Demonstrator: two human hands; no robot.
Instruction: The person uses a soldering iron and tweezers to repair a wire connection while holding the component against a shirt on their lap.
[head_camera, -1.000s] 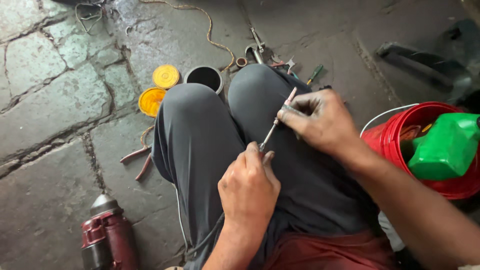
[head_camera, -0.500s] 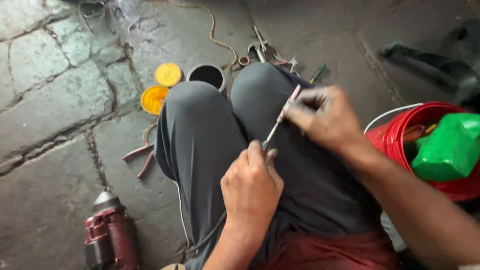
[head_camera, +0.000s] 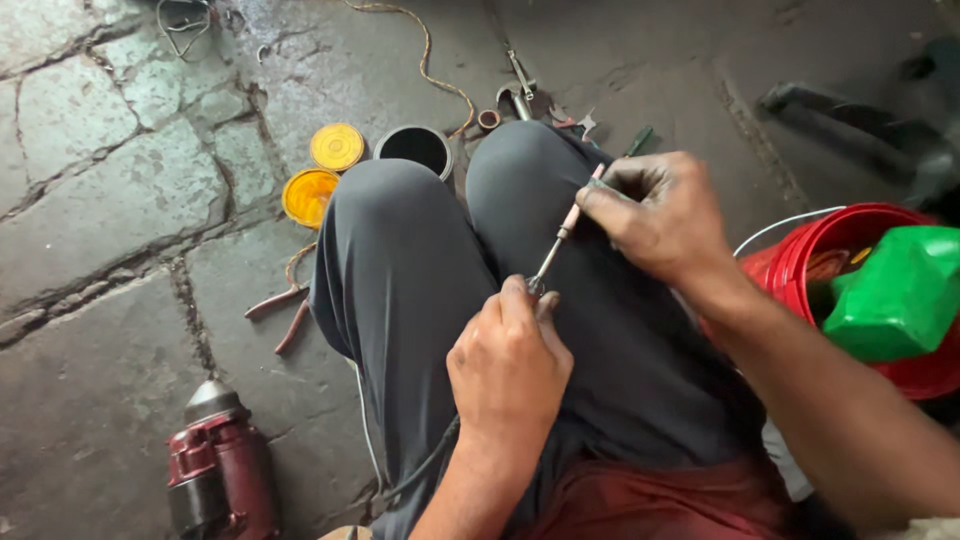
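Two hands meet over the grey-trousered knees (head_camera: 420, 260): the right hand (head_camera: 655, 215) pinches the pale handle of a slim screwdriver (head_camera: 562, 237) between fingertips, while the left hand (head_camera: 510, 365) is clenched around something small that its fingers hide, right at the tool's metal tip. Beyond the fingers lie two yellow lids (head_camera: 322, 170) and an open dark tin (head_camera: 414, 149); a red bucket (head_camera: 850, 240) sits beside the right wrist.

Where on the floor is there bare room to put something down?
Bare stone floor lies left of the yellow lid and tin, and between the pliers and the red motor. Crowded: small tools beyond the knees; the red bucket at right.
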